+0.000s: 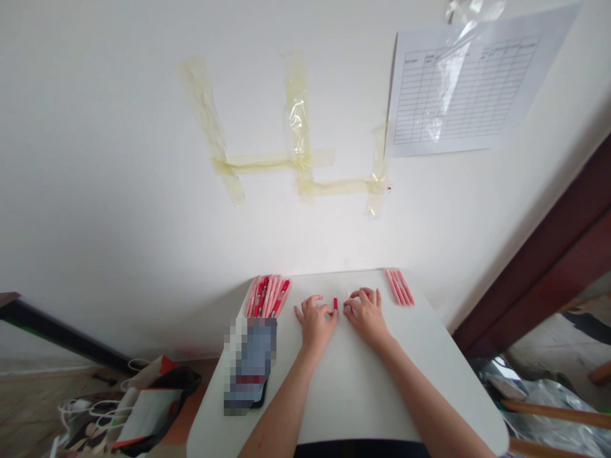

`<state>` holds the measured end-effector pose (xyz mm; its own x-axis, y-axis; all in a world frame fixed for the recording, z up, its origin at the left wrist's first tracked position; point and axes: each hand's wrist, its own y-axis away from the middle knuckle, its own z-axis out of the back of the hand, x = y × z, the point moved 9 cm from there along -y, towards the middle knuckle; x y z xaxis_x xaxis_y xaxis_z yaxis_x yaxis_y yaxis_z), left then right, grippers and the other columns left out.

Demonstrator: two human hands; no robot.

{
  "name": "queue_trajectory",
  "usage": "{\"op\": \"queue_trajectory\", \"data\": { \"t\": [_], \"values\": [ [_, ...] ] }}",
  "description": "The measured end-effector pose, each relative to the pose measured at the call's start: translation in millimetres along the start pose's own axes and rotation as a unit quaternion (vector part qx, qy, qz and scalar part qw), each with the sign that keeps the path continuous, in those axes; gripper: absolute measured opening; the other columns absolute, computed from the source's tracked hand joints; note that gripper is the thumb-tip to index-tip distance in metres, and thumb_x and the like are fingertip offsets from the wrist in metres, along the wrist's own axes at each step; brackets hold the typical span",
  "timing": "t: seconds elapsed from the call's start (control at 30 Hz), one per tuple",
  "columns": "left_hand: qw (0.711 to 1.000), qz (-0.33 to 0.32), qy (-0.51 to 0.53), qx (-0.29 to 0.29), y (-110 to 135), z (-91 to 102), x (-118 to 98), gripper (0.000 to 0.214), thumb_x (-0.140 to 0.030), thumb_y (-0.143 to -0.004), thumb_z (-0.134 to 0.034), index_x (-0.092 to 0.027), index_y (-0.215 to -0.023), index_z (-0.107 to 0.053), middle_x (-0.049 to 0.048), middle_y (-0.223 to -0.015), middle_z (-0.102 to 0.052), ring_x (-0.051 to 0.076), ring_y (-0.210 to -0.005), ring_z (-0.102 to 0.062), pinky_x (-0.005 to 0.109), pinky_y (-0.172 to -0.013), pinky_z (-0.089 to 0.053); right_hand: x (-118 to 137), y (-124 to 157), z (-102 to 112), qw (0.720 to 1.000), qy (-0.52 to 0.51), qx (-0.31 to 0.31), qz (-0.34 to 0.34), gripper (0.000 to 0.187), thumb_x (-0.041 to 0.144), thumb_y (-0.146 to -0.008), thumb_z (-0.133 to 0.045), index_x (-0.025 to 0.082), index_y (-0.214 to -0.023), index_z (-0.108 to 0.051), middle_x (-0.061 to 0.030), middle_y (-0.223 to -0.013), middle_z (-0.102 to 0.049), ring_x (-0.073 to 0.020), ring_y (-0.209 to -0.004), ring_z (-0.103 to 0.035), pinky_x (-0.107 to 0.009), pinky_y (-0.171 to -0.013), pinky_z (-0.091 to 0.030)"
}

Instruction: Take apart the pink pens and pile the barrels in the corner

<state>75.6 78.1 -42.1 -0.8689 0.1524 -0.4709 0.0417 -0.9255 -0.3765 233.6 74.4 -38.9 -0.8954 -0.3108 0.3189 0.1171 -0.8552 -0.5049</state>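
Observation:
Between the thumb and forefinger of my left hand (316, 324) a short red pen part (335, 303) stands upright, its lower end hidden by the fingertips. Just to the right, my right hand (368, 316) is closed in a pinch around another small pen part with red on it (352, 310); the fingers cover most of it. The two hands are a small gap apart over the white table (358, 394). A pile of pink and red pens (268, 296) lies left of my left hand. Several pink pens (400, 287) lie side by side beyond my right hand.
A phone (252, 366), its screen blurred out, lies on the table's left side. The table's back edge meets a white wall with yellowed tape (298, 114) and a printed sheet (468, 89). Bags (153, 407) stand on the floor at left; clear plastic (558, 407) is at right.

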Motion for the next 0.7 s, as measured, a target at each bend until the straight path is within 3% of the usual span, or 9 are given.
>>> {"op": "queue_trajectory", "data": {
  "t": [0.7],
  "values": [
    [1.000, -0.009, -0.006, -0.010, 0.3, 2.6, -0.3, 0.011, -0.033, -0.081, -0.072, -0.027, -0.072, -0.074, 0.0039, -0.125, -0.064, 0.028, -0.122, -0.052, 0.069, -0.115, -0.024, -2.6, 0.8, -2.0, 1.000, 0.004, -0.006, 0.003, 0.020, 0.032, -0.091, -0.061, 0.031, -0.105, -0.075, -0.0059, -0.114, -0.065, -0.0306, -0.124, -0.045, -0.065, -0.117, -0.020]
  ]
}}
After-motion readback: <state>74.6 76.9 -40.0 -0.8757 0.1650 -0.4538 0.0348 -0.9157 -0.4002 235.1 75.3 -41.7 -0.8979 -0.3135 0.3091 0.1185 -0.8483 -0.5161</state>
